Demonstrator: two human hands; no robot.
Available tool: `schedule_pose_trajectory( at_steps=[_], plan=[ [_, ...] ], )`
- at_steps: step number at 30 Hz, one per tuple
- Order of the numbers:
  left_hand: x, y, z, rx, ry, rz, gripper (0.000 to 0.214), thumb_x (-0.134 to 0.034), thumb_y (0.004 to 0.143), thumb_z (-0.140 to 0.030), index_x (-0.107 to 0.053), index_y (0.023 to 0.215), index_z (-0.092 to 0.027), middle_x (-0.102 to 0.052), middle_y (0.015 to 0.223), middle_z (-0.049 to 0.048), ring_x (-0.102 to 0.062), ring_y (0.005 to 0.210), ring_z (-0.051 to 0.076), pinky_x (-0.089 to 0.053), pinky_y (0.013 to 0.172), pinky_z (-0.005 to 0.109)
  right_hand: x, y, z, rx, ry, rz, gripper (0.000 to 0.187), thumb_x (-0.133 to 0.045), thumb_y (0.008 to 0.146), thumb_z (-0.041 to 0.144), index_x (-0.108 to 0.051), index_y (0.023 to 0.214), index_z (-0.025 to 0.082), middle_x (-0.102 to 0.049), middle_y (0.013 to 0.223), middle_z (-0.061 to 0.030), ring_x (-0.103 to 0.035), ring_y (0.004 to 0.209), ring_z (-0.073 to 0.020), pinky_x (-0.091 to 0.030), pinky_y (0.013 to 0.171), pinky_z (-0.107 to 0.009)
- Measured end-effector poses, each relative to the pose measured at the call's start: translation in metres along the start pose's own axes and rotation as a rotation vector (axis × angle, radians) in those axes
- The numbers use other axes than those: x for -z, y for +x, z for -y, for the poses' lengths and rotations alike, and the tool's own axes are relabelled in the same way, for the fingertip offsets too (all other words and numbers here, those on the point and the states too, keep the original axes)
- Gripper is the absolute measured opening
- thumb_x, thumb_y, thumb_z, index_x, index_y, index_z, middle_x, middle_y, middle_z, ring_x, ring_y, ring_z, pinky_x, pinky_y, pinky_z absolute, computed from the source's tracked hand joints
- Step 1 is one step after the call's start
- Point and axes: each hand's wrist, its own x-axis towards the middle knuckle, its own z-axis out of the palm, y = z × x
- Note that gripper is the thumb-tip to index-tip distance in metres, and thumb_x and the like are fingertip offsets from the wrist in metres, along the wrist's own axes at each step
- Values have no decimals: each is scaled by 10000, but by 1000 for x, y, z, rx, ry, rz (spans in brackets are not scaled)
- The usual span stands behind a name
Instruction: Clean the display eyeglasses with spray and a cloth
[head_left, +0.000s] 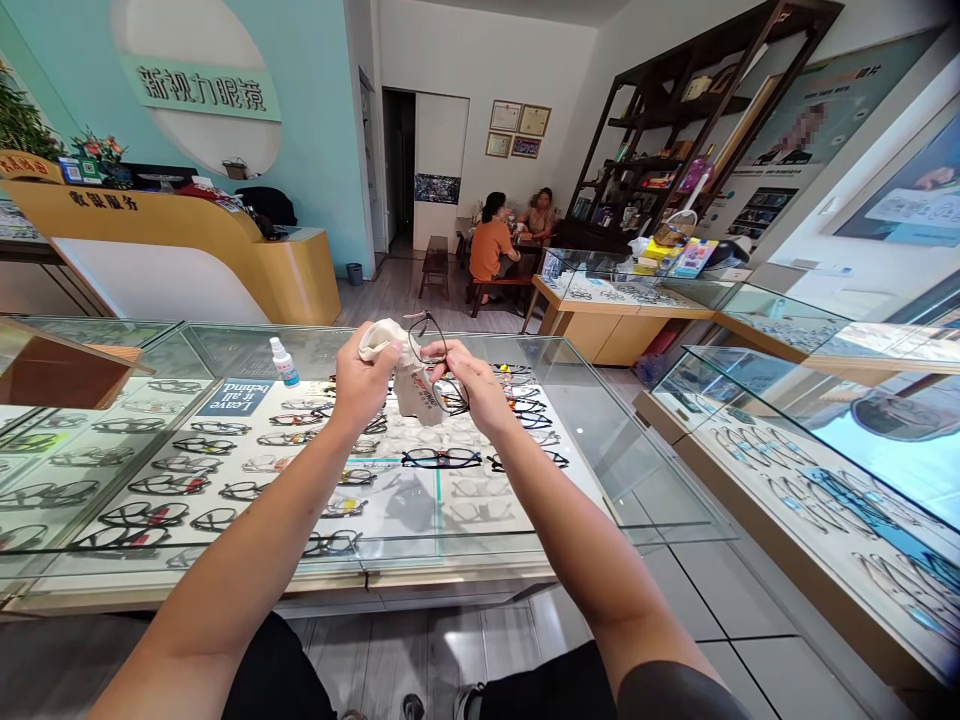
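Note:
Above a glass display case, my left hand point(361, 375) is closed on a pale cleaning cloth point(418, 395), part of which hangs down between my hands. My right hand point(471, 380) grips a pair of dark thin-framed eyeglasses point(427, 338) at the middle of the frame, tilted, with one lens up and the other down. The cloth lies against the glasses near the upper lens; whether it presses on the lens I cannot tell. On the glass top beyond my left hand stands a small white spray bottle point(283, 362) with a blue label.
Rows of eyeglasses point(150, 486) lie inside the display case point(645, 490). A brown wooden box-like object point(60, 370) is at the left. More glass cases point(795, 480) stand at the right. Two people point(491, 245) sit at a table at the back, near a counter point(300, 275).

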Motion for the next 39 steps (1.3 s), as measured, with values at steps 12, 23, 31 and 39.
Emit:
schedule_pose_trajectory(
  at_steps=[12, 23, 31, 39],
  plan=[
    [5, 0, 3, -39, -16, 53, 402, -657, 1018, -603, -770, 1130, -234, -784, 1119, 85, -673, 920, 220, -550, 860, 331, 0, 0, -1, -8, -22, 47, 551, -632, 1018, 686, -810, 788, 219, -707, 1314, -111, -606, 1273, -291, -446, 1165, -415],
    [14, 6, 10, -152, 209, 53, 653, -737, 894, -855, -586, 1034, -236, -636, 932, 15, -581, 769, 173, -469, 726, 321, 8, 2, 4, -72, -11, 99, 516, -658, 1019, 633, -794, 763, 206, -723, 1186, -118, -623, 1133, -268, -514, 1005, -388],
    [15, 5, 2, -269, 437, 300, 928, -931, 659, -850, -608, 1287, -248, -721, 1271, 101, -704, 1039, 275, -564, 906, 390, 14, 5, 1, -87, 42, 185, 545, -725, 957, 665, -755, 696, 187, -691, 986, -89, -607, 975, -229, -484, 1002, -377],
    [18, 4, 3, -254, 433, 326, 888, -975, 665, -780, -574, 1250, -245, -767, 1266, 100, -744, 1044, 277, -574, 942, 394, 18, 6, 4, -119, 7, 229, 580, -733, 941, 694, -736, 673, 181, -637, 898, -60, -560, 882, -206, -460, 923, -353]
  ],
)
